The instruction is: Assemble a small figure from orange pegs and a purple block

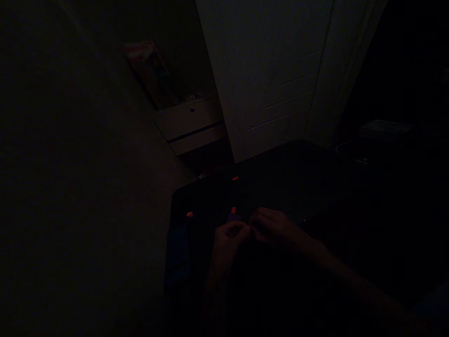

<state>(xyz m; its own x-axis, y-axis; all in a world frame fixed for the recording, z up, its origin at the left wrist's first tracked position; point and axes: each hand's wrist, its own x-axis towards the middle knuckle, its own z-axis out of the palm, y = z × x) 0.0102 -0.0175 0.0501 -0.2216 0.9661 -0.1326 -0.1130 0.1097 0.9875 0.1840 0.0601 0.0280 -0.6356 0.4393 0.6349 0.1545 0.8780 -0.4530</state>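
Observation:
The scene is very dark. My left hand (228,238) and my right hand (268,225) meet over a dark table (280,173), their fingertips pinched together and touching or nearly so. Whatever lies between the fingers is too dark and small to make out. Just beyond my left hand is a small orange piece (233,210), beside a dim purplish thing (233,217) partly hidden by the fingers. Another orange piece (190,214) lies to the left, and a third small orange piece (235,178) lies farther back on the table.
At the table's left edge lies a dark blue flat thing (178,255). A pale panelled door (270,70) stands behind the table, with a drawer unit (192,121) to its left. On the right, a box-like thing (386,126) and a curved rim (345,146) show faintly.

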